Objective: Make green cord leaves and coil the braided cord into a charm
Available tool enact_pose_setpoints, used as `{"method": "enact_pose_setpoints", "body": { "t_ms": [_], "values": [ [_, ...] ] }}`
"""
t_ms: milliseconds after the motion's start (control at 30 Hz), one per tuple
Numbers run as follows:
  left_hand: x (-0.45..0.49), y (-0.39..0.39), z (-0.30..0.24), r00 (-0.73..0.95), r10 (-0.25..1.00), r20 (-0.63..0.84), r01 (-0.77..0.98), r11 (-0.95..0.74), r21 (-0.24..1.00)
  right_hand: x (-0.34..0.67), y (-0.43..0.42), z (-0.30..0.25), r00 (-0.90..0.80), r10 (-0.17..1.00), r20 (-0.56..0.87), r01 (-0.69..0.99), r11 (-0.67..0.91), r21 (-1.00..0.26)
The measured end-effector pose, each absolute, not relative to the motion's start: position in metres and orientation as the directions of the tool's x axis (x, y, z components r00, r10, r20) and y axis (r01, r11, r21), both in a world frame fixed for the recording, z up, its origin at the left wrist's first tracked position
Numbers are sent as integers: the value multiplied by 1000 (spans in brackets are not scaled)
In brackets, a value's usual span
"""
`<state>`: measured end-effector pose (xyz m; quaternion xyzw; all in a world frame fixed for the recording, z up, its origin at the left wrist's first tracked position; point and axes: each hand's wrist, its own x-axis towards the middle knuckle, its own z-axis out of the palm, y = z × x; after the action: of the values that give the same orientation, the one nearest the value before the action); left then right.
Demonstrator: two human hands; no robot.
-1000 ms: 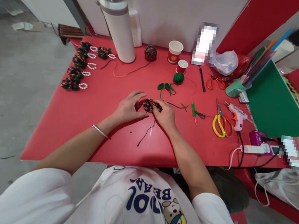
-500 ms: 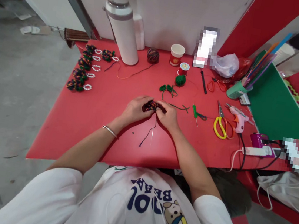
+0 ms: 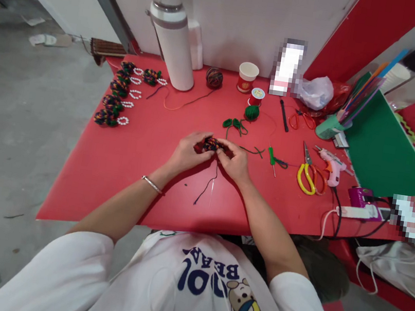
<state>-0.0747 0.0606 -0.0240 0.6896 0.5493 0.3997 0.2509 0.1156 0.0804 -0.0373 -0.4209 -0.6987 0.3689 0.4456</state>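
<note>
Between my two hands is a small dark multicoloured yarn piece (image 3: 212, 144), knitted or crocheted by its look. My left hand (image 3: 191, 152) is closed on its left side, thumb and fingers pressing it. From the right, my right hand (image 3: 235, 160) pinches the same piece. A dark yarn tail (image 3: 209, 184) hangs from it onto the red table (image 3: 118, 178). Just beyond my hands lie green yarn leaves (image 3: 235, 124) with trailing strands. A green-handled crochet hook (image 3: 271, 157) rests to the right of my right hand.
Finished yarn pieces with bead loops (image 3: 113, 101) line the left edge. Behind stand a white thermos (image 3: 175, 41), a multicoloured yarn ball (image 3: 214, 77), a paper cup (image 3: 247, 77) and a green yarn ball (image 3: 252, 112). Scissors (image 3: 306, 176) and a pink glue gun (image 3: 333, 169) lie right.
My fingers have shifted slightly around the yarn piece, and more of its patterned surface shows between my hands. The whole view has moved a little; other things stay in place.
</note>
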Motion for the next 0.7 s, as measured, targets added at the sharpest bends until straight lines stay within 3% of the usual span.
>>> {"method": "enact_pose_setpoints", "body": {
  "t_ms": [233,500,700],
  "values": [
    [-72,59,-24,31,969,245,509,-226,830,116,79,-36,-262,915,305,309,379,-872],
    [-75,63,-32,3,970,245,497,-214,841,117,78,-34,-222,937,269,223,317,-922],
    [-80,66,-40,-38,985,168,433,-135,891,117,79,-31,-223,914,339,245,389,-888]
  ]
}}
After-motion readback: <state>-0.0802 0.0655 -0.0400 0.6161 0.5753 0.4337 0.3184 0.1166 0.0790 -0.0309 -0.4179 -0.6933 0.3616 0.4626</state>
